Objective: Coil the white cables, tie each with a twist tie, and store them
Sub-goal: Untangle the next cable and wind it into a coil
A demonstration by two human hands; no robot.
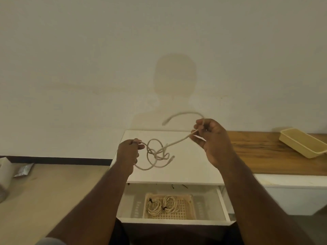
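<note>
A loose white cable (174,143) hangs in the air between my hands, above the white cabinet top (185,170). My left hand (128,153) pinches it where it tangles into a few loops. My right hand (210,138), higher up, pinches the cable further along, and one plug end curves up and to the left behind that hand. Below, the open drawer (177,222) holds a lattice basket (184,211) with two coiled white cables (161,205), each bound with a dark tie. Loose dark twist ties (178,186) lie at the back of the drawer.
A beige plastic tray (300,142) rests on the wooden counter (274,156) at the right. A silver packet (23,169) and a white object (5,172) lie on the floor at the left. A plain wall stands close behind the cabinet.
</note>
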